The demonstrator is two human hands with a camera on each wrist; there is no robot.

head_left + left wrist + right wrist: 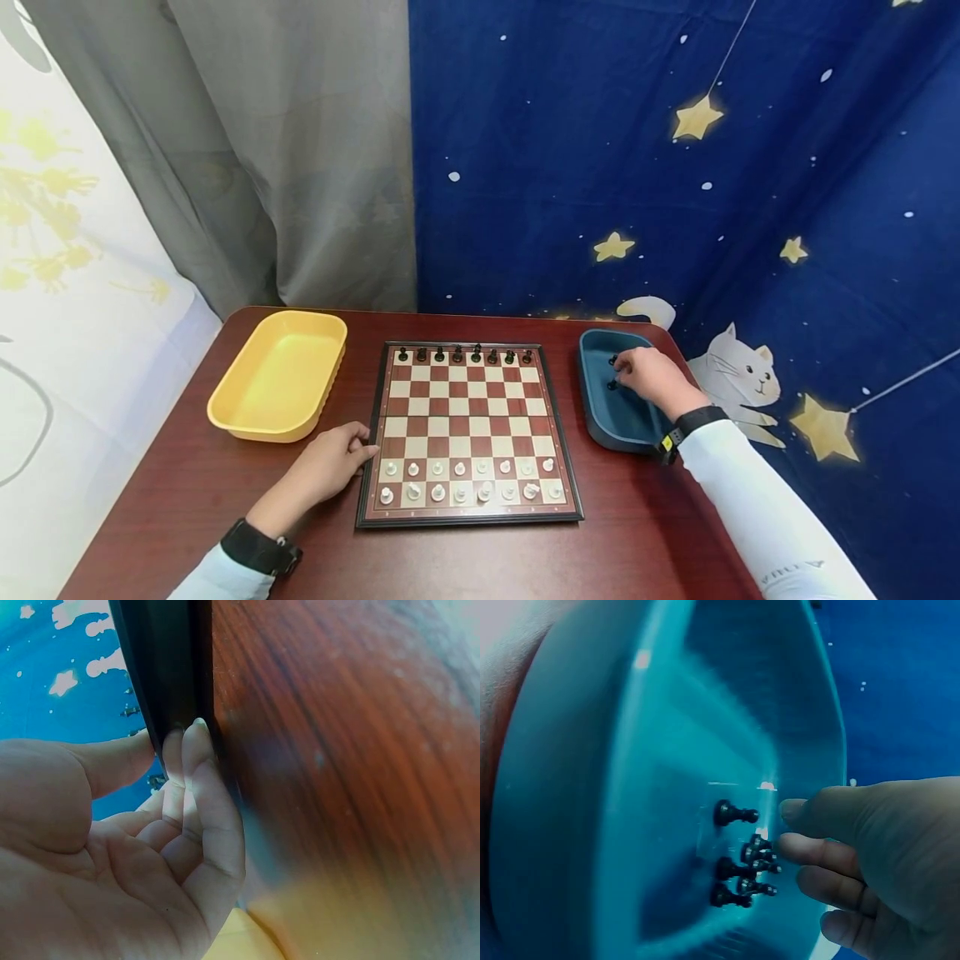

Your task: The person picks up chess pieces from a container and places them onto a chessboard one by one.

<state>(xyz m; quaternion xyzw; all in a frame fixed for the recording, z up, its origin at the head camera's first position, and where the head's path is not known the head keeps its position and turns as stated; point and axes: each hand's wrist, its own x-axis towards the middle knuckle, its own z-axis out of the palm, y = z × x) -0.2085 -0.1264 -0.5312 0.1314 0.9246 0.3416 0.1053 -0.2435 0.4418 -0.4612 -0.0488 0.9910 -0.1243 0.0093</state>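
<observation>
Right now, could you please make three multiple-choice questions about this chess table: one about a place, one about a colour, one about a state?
1. Where is the right hand?
A. In the blue tray
B. On the chessboard
C. In the yellow tray

2. What colour are the pieces on the board's far row?
A. White
B. Black
C. Red

3. What is the left hand doing?
A. Lifting a white piece
B. Hanging off the table
C. Touching the board's left edge

Answers:
1. A: the head view shows it reaching into the blue tray, over the black pieces in the tray.
2. B: the far row is dark, the white pieces stand nearest the person.
3. C: its fingertips lie against the frame of the chessboard, holding no piece.
</observation>
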